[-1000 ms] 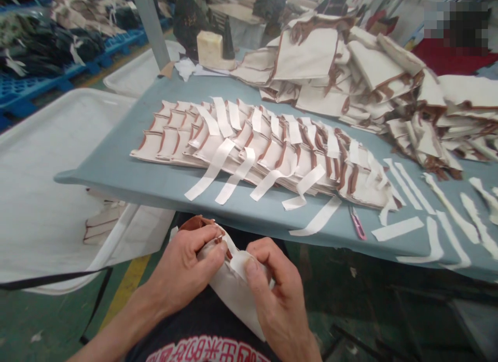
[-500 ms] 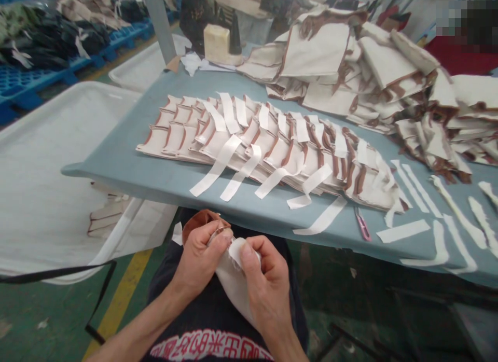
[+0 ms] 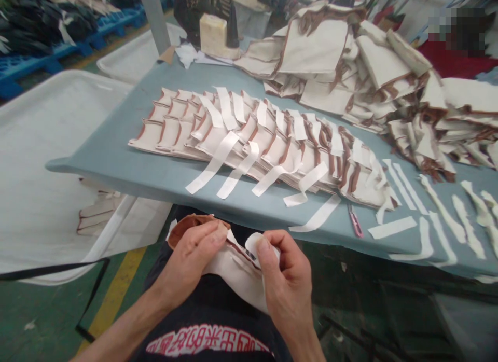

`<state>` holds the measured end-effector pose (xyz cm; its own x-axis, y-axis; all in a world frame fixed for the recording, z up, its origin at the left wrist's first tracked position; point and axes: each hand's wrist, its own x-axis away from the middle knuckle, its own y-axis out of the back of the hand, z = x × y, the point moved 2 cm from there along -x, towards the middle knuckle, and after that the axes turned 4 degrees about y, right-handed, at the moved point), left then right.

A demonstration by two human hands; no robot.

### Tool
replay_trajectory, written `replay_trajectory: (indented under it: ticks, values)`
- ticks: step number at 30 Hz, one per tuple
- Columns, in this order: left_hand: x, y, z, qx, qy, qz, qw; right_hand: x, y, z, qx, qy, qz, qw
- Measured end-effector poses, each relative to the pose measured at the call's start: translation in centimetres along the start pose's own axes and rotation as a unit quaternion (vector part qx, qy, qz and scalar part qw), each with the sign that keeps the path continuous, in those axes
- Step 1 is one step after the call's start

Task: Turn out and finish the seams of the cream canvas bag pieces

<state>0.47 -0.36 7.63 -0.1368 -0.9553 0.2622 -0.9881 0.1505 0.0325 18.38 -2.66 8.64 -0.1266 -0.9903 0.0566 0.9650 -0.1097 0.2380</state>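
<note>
Over my lap I hold a cream fabric piece [image 3: 237, 271] with brown edging. My left hand [image 3: 198, 250] is closed on its left end, where a brown flap [image 3: 184, 230] sticks out beyond the fingers. My right hand [image 3: 286, 268] pinches the right end of the piece, together with a small white rounded bit [image 3: 253, 242] between thumb and forefinger; I cannot make out what this bit is. The edge between the two hands is stretched out and shows a dark brown line. The fingertips under the cloth are hidden.
On the blue-grey table [image 3: 112, 159] lie overlapping stacks of cream pieces [image 3: 171, 134] with white strips [image 3: 212, 162] across them. A pink-handled small tool [image 3: 355, 222] and more strips lie near the front edge. A large heap [image 3: 315, 45] stands behind. White bins [image 3: 58, 144] are at left.
My hands have moved apart, the right one to the right, and the fabric's edge between them is now drawn out and visible. The view has shifted slightly.
</note>
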Motion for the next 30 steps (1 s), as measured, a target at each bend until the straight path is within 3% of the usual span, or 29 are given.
replay_trajectory:
  ticks: [4, 11, 15, 21, 26, 30]
  values:
    - [0.3, -0.1, -2.0, -0.034, -0.045, 0.036, 0.998, 0.2, 0.4, 0.6, 0.008, 0.015, -0.006, 1.000]
    - [0.4, -0.2, -2.3, -0.109, -0.114, -0.015, 0.987, 0.1, 0.2, 0.9, 0.001, 0.016, 0.000, 1.000]
    - [0.3, 0.2, -1.7, -0.078, -0.097, -0.041, 0.991, 0.6, -0.1, 0.6, 0.009, 0.017, 0.014, 1.000]
    - [0.5, 0.0, -1.7, -0.050, -0.090, -0.009, 0.995, 1.0, -0.6, 1.2, 0.008, 0.030, 0.006, 0.999]
    - [0.6, -0.3, -1.7, -0.060, -0.084, -0.011, 0.995, 0.1, -1.3, 2.5, 0.035, 0.061, 0.015, 0.997]
    - [0.7, -0.2, -1.5, -0.059, -0.067, -0.022, 0.996, -0.6, -1.7, 2.4, 0.069, 0.047, 0.023, 0.996]
